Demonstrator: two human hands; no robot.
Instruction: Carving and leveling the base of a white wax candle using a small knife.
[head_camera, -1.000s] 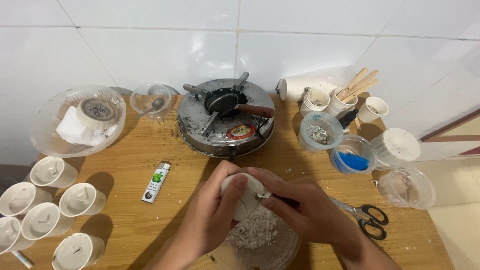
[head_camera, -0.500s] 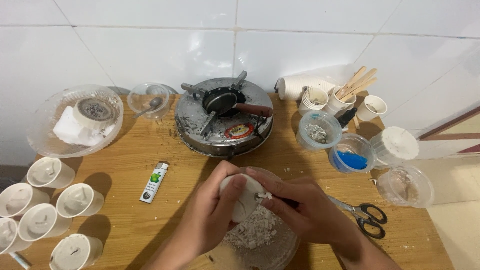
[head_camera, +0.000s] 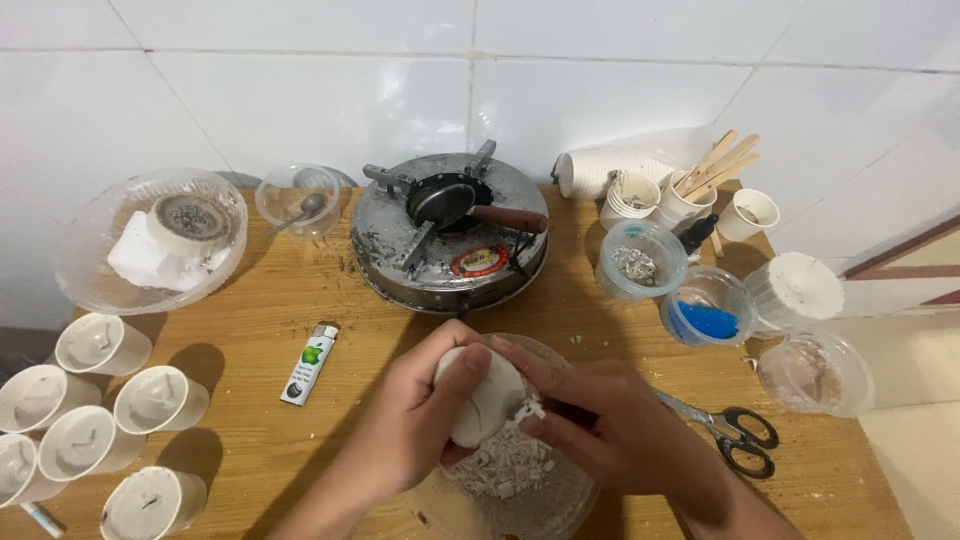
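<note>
My left hand (head_camera: 415, 425) grips a rounded white wax lump (head_camera: 484, 398) and holds it over a clear plastic bowl (head_camera: 560, 505) at the table's near edge. My right hand (head_camera: 620, 430) is closed on a small tool whose tip presses against the lump's lower right side; the tool itself is mostly hidden by my fingers. White shavings and crumbs (head_camera: 500, 470) lie heaped in the bowl under the lump.
A round metal stove (head_camera: 450, 235) with a small pan stands at the back centre. Several white filled cups (head_camera: 100, 415) stand at the left, a lighter (head_camera: 308, 363) lies nearby, black-handled scissors (head_camera: 735, 435) lie right, and clear containers, one with blue bits (head_camera: 705, 318), stand beyond.
My hands have stayed over the bowl, with small shifts of the fingers on the lump as the tool works against it. Nothing else on the table has moved.
</note>
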